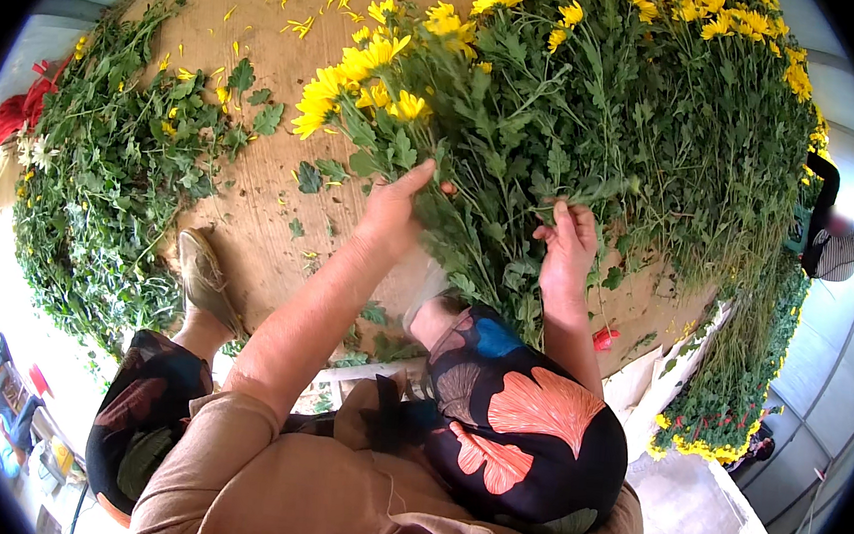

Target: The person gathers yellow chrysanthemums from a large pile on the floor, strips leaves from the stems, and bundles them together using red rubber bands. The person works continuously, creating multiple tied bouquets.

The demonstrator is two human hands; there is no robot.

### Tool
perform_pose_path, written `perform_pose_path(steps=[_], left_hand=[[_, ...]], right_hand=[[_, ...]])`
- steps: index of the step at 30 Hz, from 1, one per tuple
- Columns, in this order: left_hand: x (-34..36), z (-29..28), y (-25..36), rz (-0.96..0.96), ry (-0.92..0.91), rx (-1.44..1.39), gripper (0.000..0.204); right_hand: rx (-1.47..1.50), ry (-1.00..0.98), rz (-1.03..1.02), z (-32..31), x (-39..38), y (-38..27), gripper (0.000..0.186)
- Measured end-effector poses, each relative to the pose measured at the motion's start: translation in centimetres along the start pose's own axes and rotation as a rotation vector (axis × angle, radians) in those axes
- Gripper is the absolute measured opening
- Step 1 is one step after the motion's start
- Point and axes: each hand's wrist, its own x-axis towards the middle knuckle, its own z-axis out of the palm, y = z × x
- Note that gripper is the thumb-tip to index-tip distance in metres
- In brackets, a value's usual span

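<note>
My left hand [397,207] is closed around the stems of a bunch of yellow chrysanthemums [362,71], thumb on top. The blooms tilt up and to the left; part of the bunch is blurred. To the right, the fingers of my right hand [568,240] pinch a leafy green chrysanthemum stem [598,192]. Its lower end is hard to follow among the foliage. Right beyond both hands lies a large heap of cut chrysanthemums [648,134], blooms at the far end and stems toward me.
A pile of stripped leaves and stems [102,191] lies at the left. Loose yellow petals [300,28] are scattered over the brown board [229,5]. My shoe [206,275] rests beside the pile. A person [840,244] is at the far right. A red flower [605,338] lies near my knee.
</note>
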Motion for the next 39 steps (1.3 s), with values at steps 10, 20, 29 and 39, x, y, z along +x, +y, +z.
perform_pose_path(steps=[10,20,29,39], left_hand=[[0.4,-0.2,-0.8,0.121,-0.089,0.086,0.035],[1.8,-1.9,-2.2,0.216,-0.202,0.123,0.059],[1.0,-1.2,-2.0,0.175,-0.107,0.000,0.030],[-0.3,-0.7,-2.1,0.196,-0.113,-0.005,0.031]], right_hand=[[-0.769,-0.209,-0.461,-0.9,-2.3,1.6,0.025],[-0.940,-0.430,-0.801,2.1,-4.2,-0.3,0.035],[-0.917,-0.246,-0.570,3.8,-3.2,-0.8,0.027],[-0.533,-0.217,-0.304,-0.2,-0.7,0.2,0.013]])
